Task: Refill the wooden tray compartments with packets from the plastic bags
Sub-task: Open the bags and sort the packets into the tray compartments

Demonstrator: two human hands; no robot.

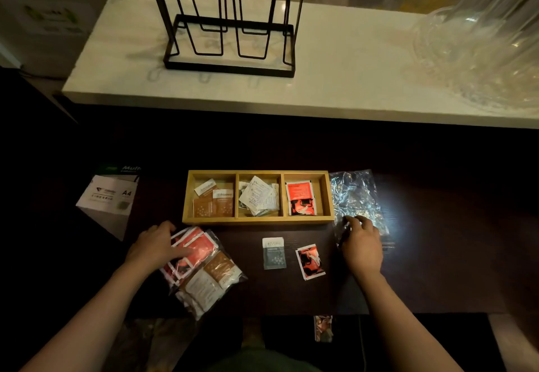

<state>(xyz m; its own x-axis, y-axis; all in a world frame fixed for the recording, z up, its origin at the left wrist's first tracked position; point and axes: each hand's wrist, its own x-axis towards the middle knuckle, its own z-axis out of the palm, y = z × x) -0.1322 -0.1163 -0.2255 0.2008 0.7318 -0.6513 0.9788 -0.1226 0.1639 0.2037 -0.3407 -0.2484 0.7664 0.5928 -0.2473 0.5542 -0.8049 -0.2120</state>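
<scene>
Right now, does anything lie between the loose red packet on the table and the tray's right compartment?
Nothing visible does. The loose red packet lies on bare dark table in front of the wooden tray, and the stretch up to the right compartment is open. The right hand sits off to the side on the emptier plastic bag.

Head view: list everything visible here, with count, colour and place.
wooden tray: one, light wood, three compartments, mid table
brown packets: several, left compartment
white packets: a heap, middle compartment
red packets: a few, right compartment
full plastic bag: one, clear, red and brown packets inside, front left
empty plastic bag: one, clear, right of tray
grey packet: one, loose, in front of tray
red packet: one, loose, beside it
paper ream: one, white, far left
wire rack: one, black, on white counter
left hand: on full bag
right hand: on empty bag
</scene>
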